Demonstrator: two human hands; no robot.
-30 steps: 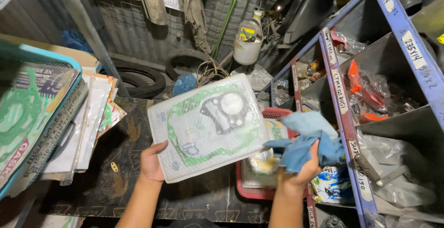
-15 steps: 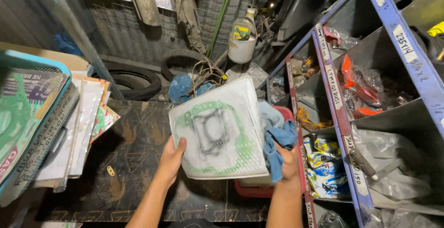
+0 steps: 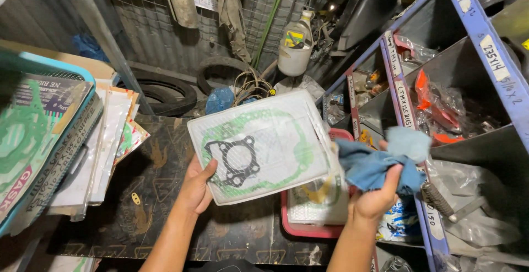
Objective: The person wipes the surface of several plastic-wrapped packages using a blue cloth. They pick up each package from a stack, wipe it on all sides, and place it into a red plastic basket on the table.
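The left hand (image 3: 199,186) held a flat gasket pack (image 3: 259,145), a see-through plastic bag with green and black gaskets inside. It held the pack by its lower left corner, thumb on top and fingers hidden under it. The pack hung in the air above a dark table (image 3: 138,206) and partly over a red tray (image 3: 308,229) with more packs in it. It looked very light and thin, and a bit floppy, so it would likely bend if held by one corner only. The plastic looked smooth and could slip, so a pinch at the edge or a flat hand under the middle seemed best. The gaskets inside looked thin and easy to crease. The left arm came up from below with the wrist bent back a little. The right hand (image 3: 374,197) was closed around a soft blue rag (image 3: 386,159), bunched up beside the pack's right edge. That arm also reached up from below, near the blue metal shelf (image 3: 468,24).
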